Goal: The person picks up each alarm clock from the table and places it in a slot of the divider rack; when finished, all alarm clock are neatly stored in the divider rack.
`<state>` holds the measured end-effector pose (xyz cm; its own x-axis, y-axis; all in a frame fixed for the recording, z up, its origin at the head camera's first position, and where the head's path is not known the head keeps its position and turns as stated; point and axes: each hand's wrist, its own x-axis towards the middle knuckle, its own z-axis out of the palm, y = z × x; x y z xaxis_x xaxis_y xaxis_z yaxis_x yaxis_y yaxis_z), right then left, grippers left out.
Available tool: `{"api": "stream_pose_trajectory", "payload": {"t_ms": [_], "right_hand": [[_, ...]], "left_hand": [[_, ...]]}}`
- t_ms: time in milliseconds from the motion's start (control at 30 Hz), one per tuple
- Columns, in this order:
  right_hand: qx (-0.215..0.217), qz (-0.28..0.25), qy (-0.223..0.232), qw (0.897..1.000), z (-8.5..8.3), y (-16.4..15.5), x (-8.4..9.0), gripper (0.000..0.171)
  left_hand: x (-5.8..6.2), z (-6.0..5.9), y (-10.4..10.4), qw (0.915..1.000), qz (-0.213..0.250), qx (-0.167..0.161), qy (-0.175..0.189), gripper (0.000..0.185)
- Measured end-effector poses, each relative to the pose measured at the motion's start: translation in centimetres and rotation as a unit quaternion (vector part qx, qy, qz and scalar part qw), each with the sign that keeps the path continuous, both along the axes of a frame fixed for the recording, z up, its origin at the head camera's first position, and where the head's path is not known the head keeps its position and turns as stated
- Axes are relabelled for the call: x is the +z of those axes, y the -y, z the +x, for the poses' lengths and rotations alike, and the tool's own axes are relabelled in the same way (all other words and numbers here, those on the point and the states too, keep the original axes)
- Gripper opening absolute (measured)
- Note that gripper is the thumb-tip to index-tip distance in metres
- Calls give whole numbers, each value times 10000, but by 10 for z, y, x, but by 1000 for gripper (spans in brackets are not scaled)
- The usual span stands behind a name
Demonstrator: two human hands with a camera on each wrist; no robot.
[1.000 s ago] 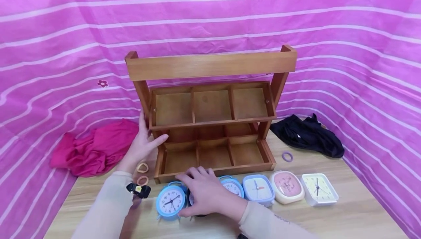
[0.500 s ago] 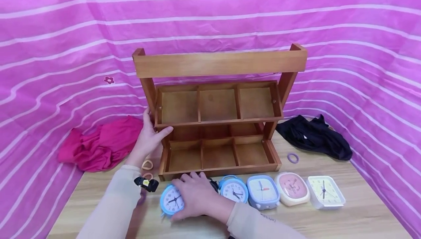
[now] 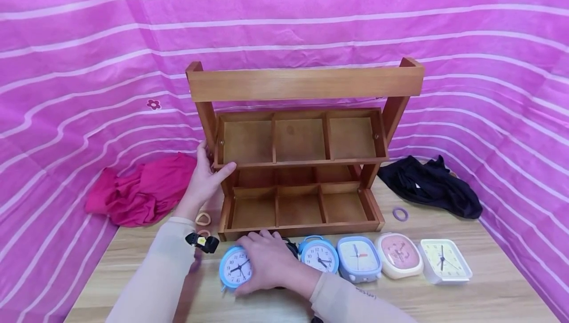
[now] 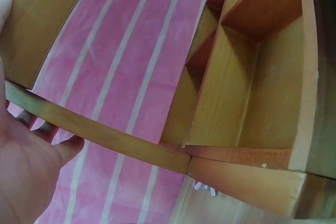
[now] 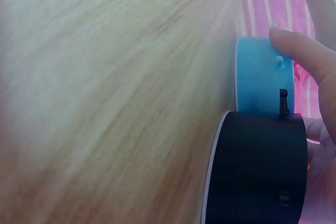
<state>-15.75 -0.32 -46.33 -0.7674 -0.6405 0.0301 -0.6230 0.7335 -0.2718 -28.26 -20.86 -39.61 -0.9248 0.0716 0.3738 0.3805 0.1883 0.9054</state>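
My left hand point(image 3: 206, 180) holds the left upright of a two-tier wooden rack point(image 3: 306, 83). Its thumb lies at the front by the upper tray, the other fingers behind the post point(image 4: 105, 132), as the left wrist view shows. My right hand point(image 3: 271, 265) reaches over the row of clocks in front of the rack. Thumb and fingers grip the right-hand edge of the leftmost blue alarm clock point(image 3: 235, 269), with the thumb on its side in the right wrist view. A black alarm clock point(image 5: 257, 166) stands right beside it, mostly covered by the hand in the head view.
Rightward stand another blue alarm clock point(image 3: 319, 258), a pale blue square clock point(image 3: 359, 259), a pink-faced clock point(image 3: 399, 255) and a white square clock point(image 3: 446, 261). Pink cloth point(image 3: 142, 189) lies left, black cloth point(image 3: 431, 184) right. A purple ring point(image 3: 400, 214) and a yellow ring point(image 3: 203, 219) lie nearby.
The head view has shifted, so the scene sits further right. My right hand has moved slightly left onto the blue alarm clock's edge. The left hand keeps its hold on the rack.
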Motion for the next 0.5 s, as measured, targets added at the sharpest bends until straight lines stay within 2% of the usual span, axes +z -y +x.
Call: {"api": "stream_pose_trajectory", "payload": {"t_ms": [100, 300, 500], "right_hand": [[50, -67, -85, 9999, 0, 0, 1, 93], [239, -166, -71, 9996, 1, -1, 1, 90], [235, -436, -126, 9987, 1, -2, 13, 95]], "left_hand": [[2, 0, 1, 10000, 20, -5, 31, 86], [5, 4, 3, 9994, 51, -111, 331, 88], [8, 3, 6, 9990, 93, -240, 376, 87]]}}
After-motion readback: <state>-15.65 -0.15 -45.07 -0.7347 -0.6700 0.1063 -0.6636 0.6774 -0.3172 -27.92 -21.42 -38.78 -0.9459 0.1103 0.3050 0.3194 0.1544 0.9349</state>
